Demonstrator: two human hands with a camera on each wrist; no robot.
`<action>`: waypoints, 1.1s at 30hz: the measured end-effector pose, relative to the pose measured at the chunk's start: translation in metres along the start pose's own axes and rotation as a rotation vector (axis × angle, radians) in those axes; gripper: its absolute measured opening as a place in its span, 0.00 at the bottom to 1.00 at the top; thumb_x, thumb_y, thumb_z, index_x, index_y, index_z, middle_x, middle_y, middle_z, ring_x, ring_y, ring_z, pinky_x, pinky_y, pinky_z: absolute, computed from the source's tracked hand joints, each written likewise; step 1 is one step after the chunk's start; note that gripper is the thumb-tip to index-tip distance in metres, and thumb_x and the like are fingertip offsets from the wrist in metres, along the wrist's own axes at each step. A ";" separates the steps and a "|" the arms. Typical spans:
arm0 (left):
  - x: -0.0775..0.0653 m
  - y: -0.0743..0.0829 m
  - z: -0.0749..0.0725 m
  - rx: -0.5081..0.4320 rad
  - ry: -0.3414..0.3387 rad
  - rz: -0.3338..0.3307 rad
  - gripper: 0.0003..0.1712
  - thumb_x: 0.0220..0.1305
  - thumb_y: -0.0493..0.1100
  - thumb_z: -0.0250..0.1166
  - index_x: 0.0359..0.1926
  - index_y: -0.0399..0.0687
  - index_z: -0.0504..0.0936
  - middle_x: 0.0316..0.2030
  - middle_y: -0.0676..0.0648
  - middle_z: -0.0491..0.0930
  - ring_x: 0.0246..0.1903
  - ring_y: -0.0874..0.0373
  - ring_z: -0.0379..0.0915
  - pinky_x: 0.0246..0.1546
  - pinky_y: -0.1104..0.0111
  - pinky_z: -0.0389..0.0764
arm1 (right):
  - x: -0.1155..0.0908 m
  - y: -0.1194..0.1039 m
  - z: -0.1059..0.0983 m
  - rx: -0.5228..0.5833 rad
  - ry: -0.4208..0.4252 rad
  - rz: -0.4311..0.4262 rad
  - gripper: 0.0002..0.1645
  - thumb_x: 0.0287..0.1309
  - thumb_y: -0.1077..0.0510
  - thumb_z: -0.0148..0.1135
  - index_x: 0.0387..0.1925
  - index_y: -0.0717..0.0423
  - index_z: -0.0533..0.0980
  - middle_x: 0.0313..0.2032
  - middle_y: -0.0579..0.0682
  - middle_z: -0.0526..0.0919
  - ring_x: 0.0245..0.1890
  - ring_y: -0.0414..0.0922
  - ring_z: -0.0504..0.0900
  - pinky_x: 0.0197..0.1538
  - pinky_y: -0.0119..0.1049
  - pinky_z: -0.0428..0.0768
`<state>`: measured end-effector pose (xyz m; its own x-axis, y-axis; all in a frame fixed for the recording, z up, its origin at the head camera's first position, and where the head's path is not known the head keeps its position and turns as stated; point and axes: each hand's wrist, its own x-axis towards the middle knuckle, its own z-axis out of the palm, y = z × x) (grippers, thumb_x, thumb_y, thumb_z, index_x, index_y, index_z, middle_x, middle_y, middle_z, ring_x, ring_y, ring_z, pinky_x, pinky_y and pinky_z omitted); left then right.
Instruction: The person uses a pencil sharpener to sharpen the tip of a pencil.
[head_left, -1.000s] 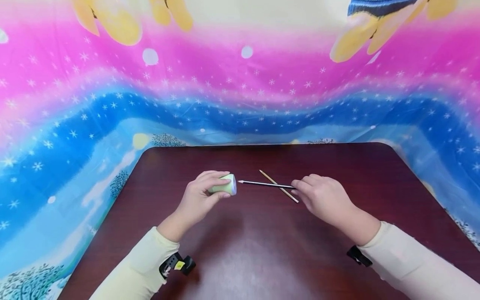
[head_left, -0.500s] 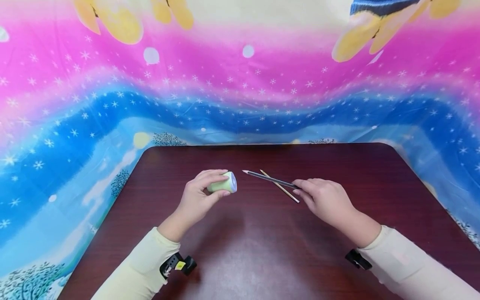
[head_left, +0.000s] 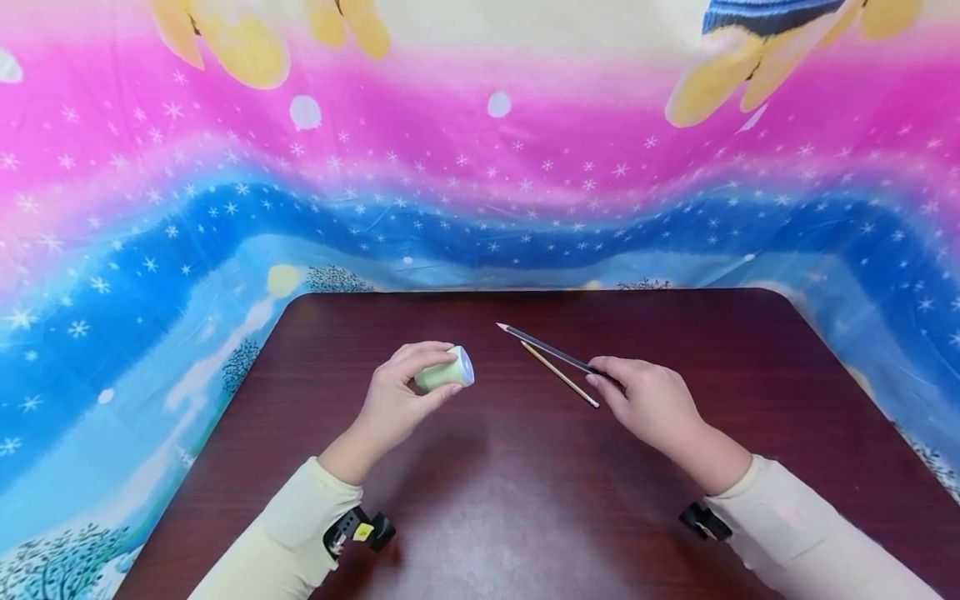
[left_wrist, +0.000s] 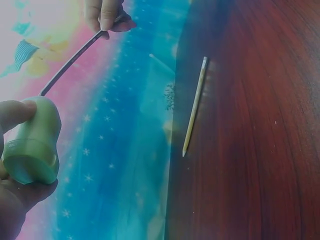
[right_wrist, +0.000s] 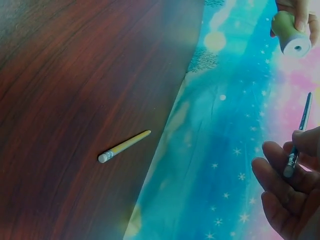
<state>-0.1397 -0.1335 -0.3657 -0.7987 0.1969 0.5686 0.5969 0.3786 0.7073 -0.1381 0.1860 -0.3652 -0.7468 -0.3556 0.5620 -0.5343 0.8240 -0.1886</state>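
My left hand [head_left: 390, 396] grips a light green pencil sharpener [head_left: 437, 373] above the table, thumb below and fingers over its top. Its pale end, with a small round hole [right_wrist: 298, 48], faces right. A dark pencil [head_left: 543, 345] is pinched near its eraser end by my right hand [head_left: 656, 400]. The pencil's sharpened tip points up and left, apart from the sharpener in the head view. On the table beneath lies a yellow pencil [head_left: 558, 372], whose white eraser [right_wrist: 103, 157] shows in the right wrist view.
The dark reddish-brown table [head_left: 510, 500] has rounded far corners. Behind it and along its sides hangs a pink and blue patterned cloth [head_left: 495, 192]. A small black camera device [head_left: 360, 532] is strapped at the left wrist, another black device [head_left: 705, 521] at the right.
The dark pencil's tip has swung away from the sharpener's hole, going up and to the right. My right hand has tilted with it; my left hand has stayed nearly still.
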 end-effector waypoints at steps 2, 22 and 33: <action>0.000 -0.001 0.000 0.005 0.001 0.004 0.21 0.46 0.30 0.76 0.44 0.41 0.86 0.49 0.44 0.82 0.49 0.53 0.74 0.33 0.70 0.81 | 0.000 0.000 0.001 0.004 -0.007 0.027 0.09 0.52 0.60 0.70 0.37 0.54 0.83 0.28 0.48 0.86 0.20 0.41 0.75 0.22 0.39 0.70; 0.000 -0.013 0.001 0.045 0.017 0.001 0.20 0.44 0.31 0.77 0.43 0.42 0.87 0.47 0.46 0.82 0.49 0.52 0.75 0.39 0.72 0.80 | 0.001 0.013 0.010 0.037 0.003 0.148 0.06 0.52 0.62 0.69 0.35 0.57 0.84 0.30 0.48 0.80 0.30 0.46 0.75 0.26 0.42 0.72; 0.002 -0.021 0.004 0.090 0.013 0.015 0.22 0.44 0.32 0.77 0.44 0.43 0.86 0.47 0.47 0.82 0.49 0.53 0.75 0.41 0.67 0.79 | 0.003 0.026 0.017 0.094 -0.166 0.292 0.11 0.59 0.58 0.65 0.41 0.61 0.82 0.36 0.55 0.82 0.30 0.49 0.77 0.32 0.46 0.74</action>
<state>-0.1542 -0.1372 -0.3812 -0.7882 0.1919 0.5847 0.5992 0.4554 0.6584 -0.1605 0.1992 -0.3820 -0.9236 -0.1846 0.3360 -0.3172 0.8601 -0.3995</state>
